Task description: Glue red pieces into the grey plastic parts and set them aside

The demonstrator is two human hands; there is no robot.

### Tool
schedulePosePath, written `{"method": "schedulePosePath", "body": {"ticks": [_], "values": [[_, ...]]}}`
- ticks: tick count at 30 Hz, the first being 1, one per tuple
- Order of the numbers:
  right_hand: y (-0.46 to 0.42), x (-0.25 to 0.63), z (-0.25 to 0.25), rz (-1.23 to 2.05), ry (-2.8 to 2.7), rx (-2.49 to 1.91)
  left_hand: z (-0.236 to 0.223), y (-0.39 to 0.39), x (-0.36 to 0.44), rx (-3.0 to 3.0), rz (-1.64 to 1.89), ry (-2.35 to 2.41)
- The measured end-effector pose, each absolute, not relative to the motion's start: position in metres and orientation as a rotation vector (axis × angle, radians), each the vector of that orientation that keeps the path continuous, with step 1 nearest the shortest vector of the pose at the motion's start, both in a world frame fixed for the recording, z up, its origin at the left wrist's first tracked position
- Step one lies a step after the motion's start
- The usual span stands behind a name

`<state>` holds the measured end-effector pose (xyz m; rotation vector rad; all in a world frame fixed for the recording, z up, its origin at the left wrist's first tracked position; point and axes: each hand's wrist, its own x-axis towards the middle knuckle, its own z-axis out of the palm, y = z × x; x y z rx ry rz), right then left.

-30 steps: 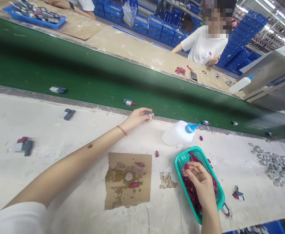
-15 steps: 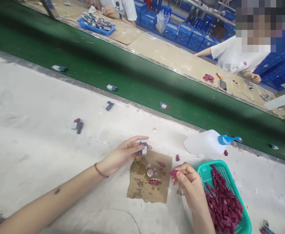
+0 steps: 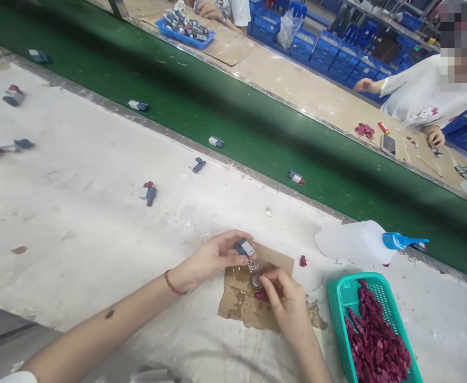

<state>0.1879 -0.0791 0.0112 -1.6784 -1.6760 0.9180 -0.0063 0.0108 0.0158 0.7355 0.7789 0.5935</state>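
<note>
My left hand (image 3: 217, 254) pinches a small blue-grey and white plastic part (image 3: 245, 247) above the far edge of a cardboard piece (image 3: 233, 307). Wet, glue-like puddles cover the cardboard, and a small round cap (image 3: 255, 281) sits amid them. At this cap are the closed fingertips of my right hand (image 3: 289, 300); the small maroon piece they held a moment ago is hidden behind them. Another maroon piece (image 3: 261, 296) lies on the cardboard, partly covered by that hand. To the right, a green basket (image 3: 334, 314) holds many maroon pieces.
A white bottle with a blue nozzle (image 3: 353, 242) lies beyond the basket. Past it runs a green conveyor belt (image 3: 253, 143) carrying several assembled parts. More parts lie on the white table (image 3: 97, 213). Across the belt, two people sit at a bench near a blue tray (image 3: 163, 25).
My right hand has moved left from the cardboard's edge to the cap. The part in my left hand has turned and come slightly nearer the cap. The view has shifted.
</note>
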Motion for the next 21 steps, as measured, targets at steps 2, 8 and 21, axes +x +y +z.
{"method": "schedulePosePath", "body": {"ticks": [2,8,21], "values": [[-0.078,0.187,0.011,0.749,-1.856,-1.662,0.015,0.011,-0.007,0.774,0.56,0.797],[-0.076,0.185,0.014,0.631,-1.997,-1.623,0.012,0.008,-0.006,0.893,0.551,0.76],[-0.082,0.191,0.012,1.129,-1.056,-1.606,0.021,-0.006,-0.006,1.448,0.418,0.715]]}}
